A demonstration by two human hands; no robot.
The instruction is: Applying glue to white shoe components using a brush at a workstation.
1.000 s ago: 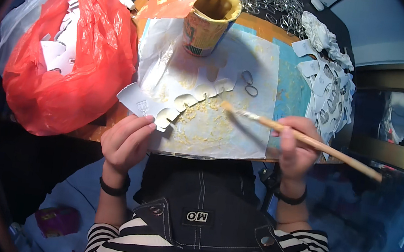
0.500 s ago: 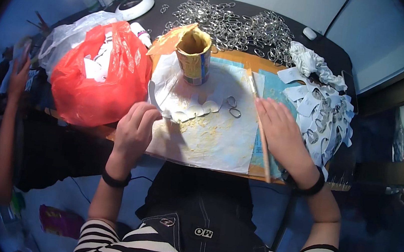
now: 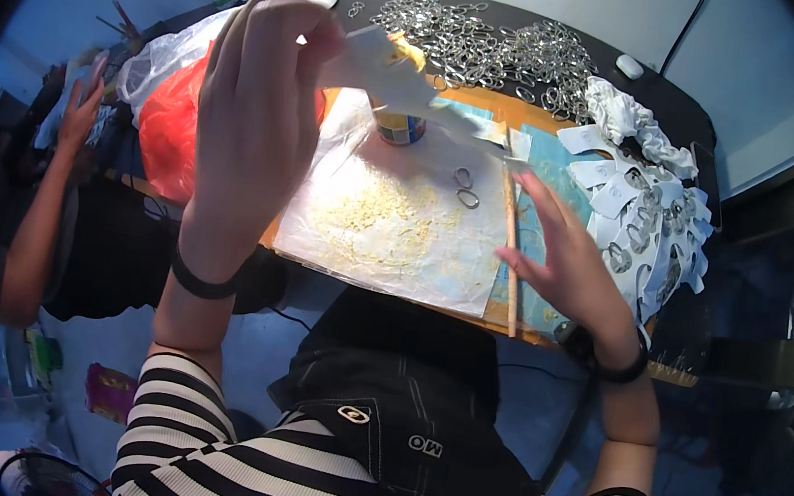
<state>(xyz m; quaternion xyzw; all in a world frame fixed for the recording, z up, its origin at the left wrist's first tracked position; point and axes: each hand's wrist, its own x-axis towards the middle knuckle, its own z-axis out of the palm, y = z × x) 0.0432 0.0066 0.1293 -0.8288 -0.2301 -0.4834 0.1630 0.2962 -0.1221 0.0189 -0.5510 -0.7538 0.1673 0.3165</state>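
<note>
My left hand (image 3: 261, 102) is raised high and close, its fingers pinched on a white, paper-like strip (image 3: 379, 72) that stretches to the right. Behind the strip stands a glue-stained can (image 3: 399, 130), mostly hidden. My right hand (image 3: 574, 260) has its index finger and thumb spread apart, beside a long wooden brush (image 3: 510, 252) lying on the work sheet's right side. The far end of the strip comes close to that index fingertip; whether they touch, I cannot tell. Two oval metal rings (image 3: 466, 197) rest on the white sheet (image 3: 318, 243), which is spotted with yellowish glue.
A heap of metal rings (image 3: 481, 45) covers the back of the table. White tags with rings (image 3: 638, 218) pile up on the right, near crumpled white tissue (image 3: 617, 111). At left are a red plastic bag (image 3: 168, 136) and another person's arm (image 3: 51, 196).
My left hand has lifted the white strip off the sheet, up and toward me. My right hand has let go of the brush, which stays lying down, and its fingers have opened.
</note>
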